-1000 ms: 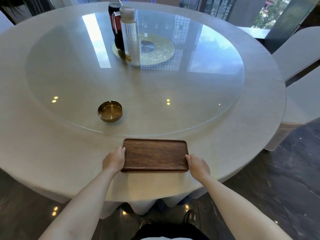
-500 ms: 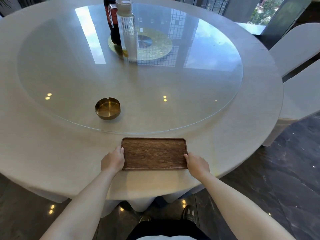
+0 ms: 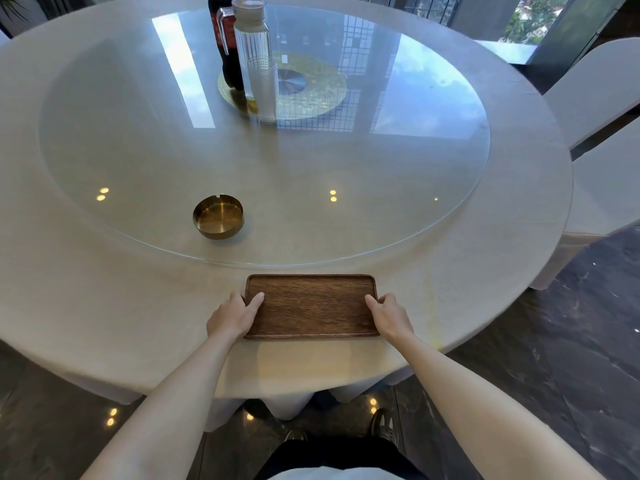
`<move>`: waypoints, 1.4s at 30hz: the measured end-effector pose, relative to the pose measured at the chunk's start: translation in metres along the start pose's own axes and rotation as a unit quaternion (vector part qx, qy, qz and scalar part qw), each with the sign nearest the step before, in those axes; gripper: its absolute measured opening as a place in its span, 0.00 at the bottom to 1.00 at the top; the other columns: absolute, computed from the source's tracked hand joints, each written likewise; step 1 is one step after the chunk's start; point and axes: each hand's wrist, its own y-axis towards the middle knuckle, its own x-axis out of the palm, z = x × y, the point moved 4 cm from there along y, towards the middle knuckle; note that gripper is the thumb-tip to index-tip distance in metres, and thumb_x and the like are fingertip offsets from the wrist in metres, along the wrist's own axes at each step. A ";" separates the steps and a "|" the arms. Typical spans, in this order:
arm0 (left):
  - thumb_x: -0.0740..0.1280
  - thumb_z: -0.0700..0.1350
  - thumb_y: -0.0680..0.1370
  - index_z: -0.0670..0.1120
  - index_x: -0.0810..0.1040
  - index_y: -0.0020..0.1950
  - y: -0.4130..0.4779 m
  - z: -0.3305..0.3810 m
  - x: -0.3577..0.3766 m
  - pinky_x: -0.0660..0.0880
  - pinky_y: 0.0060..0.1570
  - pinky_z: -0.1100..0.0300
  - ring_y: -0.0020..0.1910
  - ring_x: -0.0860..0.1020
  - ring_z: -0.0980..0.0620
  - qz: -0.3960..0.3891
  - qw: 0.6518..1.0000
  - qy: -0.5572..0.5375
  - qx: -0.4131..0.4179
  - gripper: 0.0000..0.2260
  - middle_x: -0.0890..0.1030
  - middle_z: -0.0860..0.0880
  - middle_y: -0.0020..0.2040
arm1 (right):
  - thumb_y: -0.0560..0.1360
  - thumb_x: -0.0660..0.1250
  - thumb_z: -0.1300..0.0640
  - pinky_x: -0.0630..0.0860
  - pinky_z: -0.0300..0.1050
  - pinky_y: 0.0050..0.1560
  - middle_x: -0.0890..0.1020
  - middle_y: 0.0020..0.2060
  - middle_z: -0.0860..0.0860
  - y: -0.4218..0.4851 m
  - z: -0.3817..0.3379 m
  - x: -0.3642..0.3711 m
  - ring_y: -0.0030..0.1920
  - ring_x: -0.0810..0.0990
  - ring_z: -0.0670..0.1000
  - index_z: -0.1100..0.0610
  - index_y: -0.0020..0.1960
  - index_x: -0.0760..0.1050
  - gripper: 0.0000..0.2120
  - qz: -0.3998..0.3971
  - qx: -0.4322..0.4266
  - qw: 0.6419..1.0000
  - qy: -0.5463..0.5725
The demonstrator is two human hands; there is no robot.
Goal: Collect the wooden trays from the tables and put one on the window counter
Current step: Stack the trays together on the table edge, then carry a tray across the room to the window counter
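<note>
Round table [image 3: 104,306] is bearing a dark, rimmed, rectangular wooden tray [image 3: 311,304]; left hand [image 3: 233,317] and right hand [image 3: 389,315] are gripping its short ends.

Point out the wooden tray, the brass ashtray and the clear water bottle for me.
wooden tray [image 3: 311,304]: head view, middle of its bare floor.
brass ashtray [image 3: 218,216]: head view, inside of the dish.
clear water bottle [image 3: 258,60]: head view, ribbed glass body.
</note>
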 end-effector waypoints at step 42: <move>0.67 0.70 0.64 0.40 0.76 0.52 -0.047 0.270 0.049 0.76 0.49 0.51 0.48 0.79 0.43 -0.118 0.963 0.002 0.243 0.34 0.81 0.44 0.48 | 0.69 0.71 0.44 0.74 0.43 0.52 0.77 0.59 0.56 -0.027 0.127 -0.172 0.58 0.77 0.55 0.60 0.63 0.67 0.31 0.196 0.064 0.943 0.260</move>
